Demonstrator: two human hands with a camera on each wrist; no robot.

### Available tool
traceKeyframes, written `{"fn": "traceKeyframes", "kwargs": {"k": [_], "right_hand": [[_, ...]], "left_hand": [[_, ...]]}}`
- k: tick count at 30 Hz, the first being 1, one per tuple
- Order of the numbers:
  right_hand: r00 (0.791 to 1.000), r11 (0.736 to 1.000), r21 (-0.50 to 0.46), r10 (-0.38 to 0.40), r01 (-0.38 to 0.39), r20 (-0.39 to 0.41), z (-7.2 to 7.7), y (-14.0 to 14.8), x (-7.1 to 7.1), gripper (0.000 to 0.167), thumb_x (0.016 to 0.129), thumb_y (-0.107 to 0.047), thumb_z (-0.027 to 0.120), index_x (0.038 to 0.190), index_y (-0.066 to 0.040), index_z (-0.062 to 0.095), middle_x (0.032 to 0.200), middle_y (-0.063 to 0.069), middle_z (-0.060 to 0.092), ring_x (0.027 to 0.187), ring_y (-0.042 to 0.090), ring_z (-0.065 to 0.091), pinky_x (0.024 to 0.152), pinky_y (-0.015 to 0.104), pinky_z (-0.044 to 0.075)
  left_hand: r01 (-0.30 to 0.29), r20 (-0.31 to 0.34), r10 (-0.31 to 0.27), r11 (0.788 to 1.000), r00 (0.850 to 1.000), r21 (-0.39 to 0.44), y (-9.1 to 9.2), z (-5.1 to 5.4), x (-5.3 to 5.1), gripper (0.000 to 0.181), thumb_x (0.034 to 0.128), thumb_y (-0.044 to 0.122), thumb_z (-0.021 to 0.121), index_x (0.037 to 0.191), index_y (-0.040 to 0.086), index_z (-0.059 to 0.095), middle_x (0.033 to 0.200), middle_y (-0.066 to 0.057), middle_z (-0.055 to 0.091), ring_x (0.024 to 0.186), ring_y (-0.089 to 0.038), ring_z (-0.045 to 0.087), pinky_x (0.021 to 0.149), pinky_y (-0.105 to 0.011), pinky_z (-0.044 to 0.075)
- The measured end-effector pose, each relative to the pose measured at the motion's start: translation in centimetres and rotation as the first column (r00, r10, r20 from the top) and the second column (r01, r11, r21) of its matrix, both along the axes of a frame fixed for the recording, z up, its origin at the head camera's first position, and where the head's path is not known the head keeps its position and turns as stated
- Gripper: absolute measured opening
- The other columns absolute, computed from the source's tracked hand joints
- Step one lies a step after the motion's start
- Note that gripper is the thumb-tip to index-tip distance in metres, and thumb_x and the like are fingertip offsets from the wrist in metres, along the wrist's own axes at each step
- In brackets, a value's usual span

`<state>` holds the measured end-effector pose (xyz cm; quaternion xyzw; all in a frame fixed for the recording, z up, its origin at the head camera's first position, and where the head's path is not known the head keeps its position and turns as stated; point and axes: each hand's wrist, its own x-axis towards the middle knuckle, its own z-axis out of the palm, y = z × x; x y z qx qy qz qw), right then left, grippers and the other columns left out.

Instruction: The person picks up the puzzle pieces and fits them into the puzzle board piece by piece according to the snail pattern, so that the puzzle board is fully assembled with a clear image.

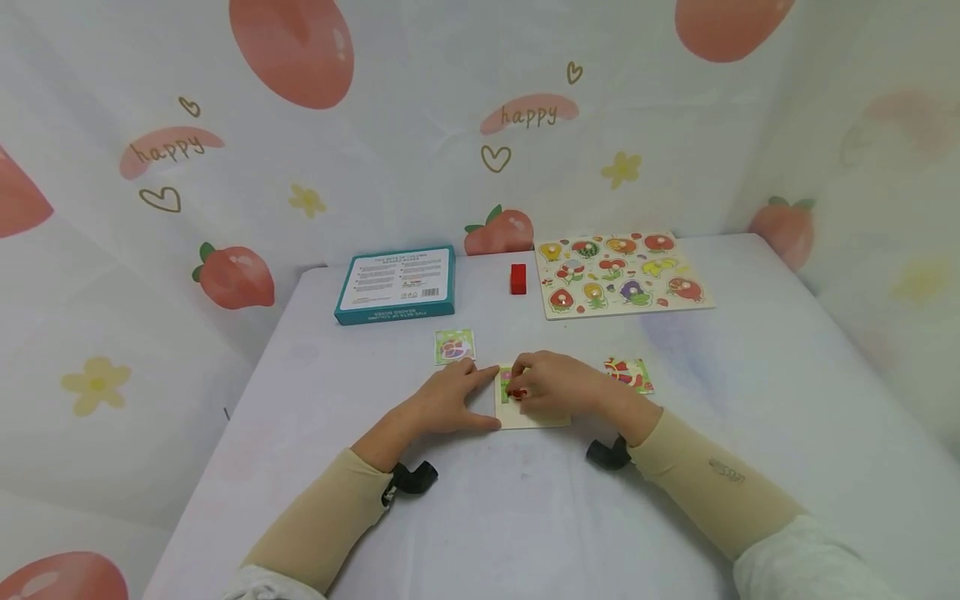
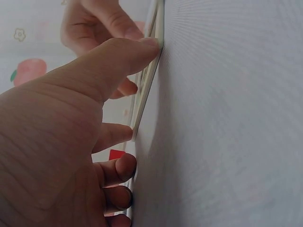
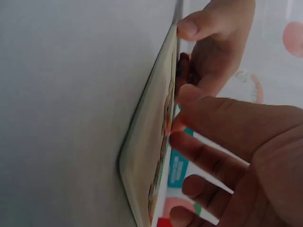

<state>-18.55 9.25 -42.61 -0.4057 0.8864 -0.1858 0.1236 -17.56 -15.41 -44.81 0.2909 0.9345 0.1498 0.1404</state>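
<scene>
A small square wooden puzzle board [image 1: 534, 420] lies flat on the table, with a green and pink picture section [image 1: 505, 385] along its left side. My left hand [image 1: 448, 400] touches the board's left edge, thumb at the near corner and index finger at the far one. In the left wrist view, the thumb [image 2: 137, 52] presses that corner while the other fingers spread apart. Over the board, my right hand [image 1: 558, 382] pinches a small red-marked puzzle piece [image 1: 517, 394] between thumb and fingertips. The fingers hide most of that piece.
Picture pieces lie on both sides: one pink and green tile [image 1: 454, 346] and a red and green one [image 1: 637, 375]. Farther back are a teal-edged box [image 1: 397, 283], a red block [image 1: 518, 279] and a fruit peg puzzle [image 1: 622, 279]. A printed cloth [image 1: 420, 167] hangs behind.
</scene>
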Motion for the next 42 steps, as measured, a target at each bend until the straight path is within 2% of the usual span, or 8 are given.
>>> {"fn": "traceKeyframes", "kwargs": {"k": [3,12,25,31,36,42], "right_hand": [[0.999,1.0,-0.015,-0.026,0.026,0.024,0.4,0.5,-0.3,0.032,0.094,-0.021,0.077,0.125,-0.015,0.075,0.124,0.005,0.062,0.113,0.023,0.058,0.099,0.04,0.049],[0.996,0.994,-0.069,-0.084,0.086,0.04,2.2,2.2,-0.8,0.035,0.092,-0.023,0.079,0.125,-0.013,0.075,0.121,0.004,0.063,0.112,0.024,0.059,0.098,0.044,0.049],[0.987,0.977,-0.145,-0.151,0.158,0.057,4.3,4.9,-1.2,0.036,0.093,-0.02,0.078,0.129,-0.013,0.072,0.115,0.009,0.066,0.106,0.031,0.061,0.09,0.049,0.052],[0.974,0.96,-0.169,-0.213,0.222,0.071,5.1,6.3,-1.3,0.036,0.092,-0.021,0.079,0.128,-0.016,0.073,0.118,0.002,0.066,0.107,0.029,0.059,0.09,0.049,0.052],[0.965,0.949,-0.176,-0.252,0.261,0.069,5.5,7.5,-1.5,0.038,0.092,-0.025,0.079,0.128,-0.016,0.073,0.117,0.003,0.067,0.105,0.03,0.058,0.088,0.046,0.051],[0.942,0.932,-0.149,-0.316,0.33,0.111,5.9,9.0,-1.8,0.04,0.092,-0.027,0.079,0.13,-0.017,0.072,0.118,0.003,0.066,0.108,0.03,0.058,0.088,0.045,0.051]], "left_hand": [[0.002,0.0,-0.002,1.0,1.0,-0.001,0.1,0.1,0.1,0.089,0.0839,0.06,0.077,0.158,0.023,0.044,0.105,0.001,0.044,0.094,-0.015,0.043,0.076,-0.031,0.04],[-0.001,-0.002,0.001,1.0,1.0,-0.019,0.2,0.4,0.0,0.09,0.0839,0.061,0.077,0.158,0.023,0.043,0.106,0.002,0.044,0.094,-0.015,0.043,0.076,-0.031,0.04],[-0.005,-0.004,0.005,0.999,1.0,-0.038,0.2,0.3,0.1,0.09,0.0838,0.061,0.077,0.158,0.023,0.043,0.107,0.001,0.044,0.096,-0.015,0.044,0.077,-0.031,0.041],[-0.012,-0.002,0.012,0.999,1.0,-0.034,0.2,0.3,0.2,0.091,0.0834,0.06,0.077,0.159,0.024,0.043,0.107,0.002,0.044,0.097,-0.015,0.044,0.078,-0.031,0.041],[-0.014,-0.004,0.014,0.999,1.0,-0.03,0.2,0.1,0.1,0.091,0.083,0.06,0.078,0.159,0.024,0.042,0.108,0.002,0.044,0.097,-0.015,0.043,0.079,-0.031,0.041],[-0.014,-0.003,0.014,1.0,1.0,-0.025,0.2,0.0,0.1,0.091,0.0828,0.059,0.078,0.159,0.024,0.042,0.108,0.001,0.044,0.097,-0.015,0.043,0.079,-0.032,0.041]]}}
